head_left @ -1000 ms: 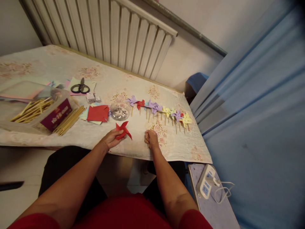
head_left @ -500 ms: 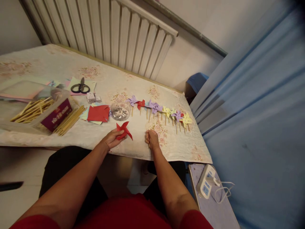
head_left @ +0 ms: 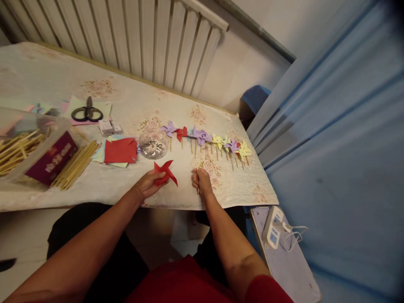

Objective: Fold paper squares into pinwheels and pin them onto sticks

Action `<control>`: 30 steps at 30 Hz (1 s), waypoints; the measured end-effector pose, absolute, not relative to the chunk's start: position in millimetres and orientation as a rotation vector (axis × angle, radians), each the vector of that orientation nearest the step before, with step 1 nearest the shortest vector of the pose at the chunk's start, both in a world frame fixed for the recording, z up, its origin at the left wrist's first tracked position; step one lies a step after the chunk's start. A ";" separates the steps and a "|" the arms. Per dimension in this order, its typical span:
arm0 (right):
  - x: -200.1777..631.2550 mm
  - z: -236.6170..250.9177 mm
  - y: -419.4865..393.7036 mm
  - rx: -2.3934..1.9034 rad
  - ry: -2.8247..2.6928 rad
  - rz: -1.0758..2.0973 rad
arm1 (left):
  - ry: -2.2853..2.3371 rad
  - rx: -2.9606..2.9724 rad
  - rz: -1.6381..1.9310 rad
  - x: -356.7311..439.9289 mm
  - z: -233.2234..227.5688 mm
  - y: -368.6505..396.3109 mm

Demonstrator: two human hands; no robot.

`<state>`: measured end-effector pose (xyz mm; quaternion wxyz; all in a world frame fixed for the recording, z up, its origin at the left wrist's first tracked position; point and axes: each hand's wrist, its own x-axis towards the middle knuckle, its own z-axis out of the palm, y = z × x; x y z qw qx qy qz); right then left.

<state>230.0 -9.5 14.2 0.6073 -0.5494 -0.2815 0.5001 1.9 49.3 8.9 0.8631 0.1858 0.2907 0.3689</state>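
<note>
My left hand [head_left: 150, 184] pinches a red paper pinwheel [head_left: 167, 171] over the near part of the table. To its right, my right hand [head_left: 202, 182] is closed around a thin wooden stick [head_left: 198, 190], most of it hidden by the fingers. Beyond my hands a round clear dish [head_left: 153, 145] holds small shiny pieces. Several finished pinwheels on sticks, purple, red, blue and yellow, lie in a row, among them a yellow pinwheel [head_left: 244, 150] at the right end. A stack of cut red paper squares [head_left: 120, 150] lies left of the dish.
A plastic box [head_left: 59, 158] of wooden sticks stands at the left, with a bundle of sticks [head_left: 75, 165] beside it. Black-handled scissors [head_left: 87, 112] rest on paper near two small white boxes [head_left: 105, 127]. A power strip [head_left: 272, 227] sits on a side stand by the blue curtain [head_left: 341, 160].
My view has shifted left to right slightly, so the box and scissors appear further left. Both hands keep their hold on the red pinwheel and the stick, almost unmoved.
</note>
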 end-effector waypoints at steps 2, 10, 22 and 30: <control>229.6 14.9 -9.0 -1.279 -0.647 1.151 | 0.624 0.415 0.739 7.3 9.1 55.0; 227.3 21.2 -9.0 -1.339 -0.650 1.127 | 0.480 0.513 0.625 31.9 7.7 78.3; 222.9 17.7 -19.0 -1.277 -0.618 1.130 | 0.325 0.528 0.625 47.4 5.1 81.8; 186.6 52.0 -35.8 -1.302 -0.652 1.152 | 0.209 0.607 0.592 47.3 11.3 76.6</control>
